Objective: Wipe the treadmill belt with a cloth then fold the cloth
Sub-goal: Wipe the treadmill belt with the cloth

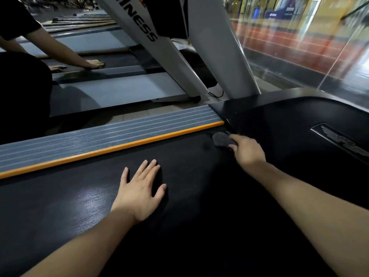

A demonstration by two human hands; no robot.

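- The setting is a dim gym hall with treadmills side by side and a glass wall [299, 47] on the right that reflects red and yellow surfaces.
- The near machine's black textured treadmill belt [179, 206] fills the lower part of the view, with a pale sheen of light on it left of the wrist.
- A grey ribbed side rail [99, 132] with an orange edge strip [119, 147] runs along the belt's far side.
- A glossy black motor cover [289, 124] with a winged metal emblem [339, 140] sits at the belt's front end, on the right.
- The left hand [141, 190] lies palm down on the belt, fingers straight and spread, holding nothing.
- The right hand [247, 152] reaches to the front corner of the belt, its fingers curled round a small dark grey cloth [220, 139].
- The cloth is bunched and rests on the belt just beside the motor cover's edge, near the end of the orange strip.
- White slanted uprights [165, 48] with black lettering stand beyond the rail.
- On the next treadmill a second person in a black sleeve [18, 19] presses a hand [93, 64] on its belt over a yellowish cloth [98, 61].
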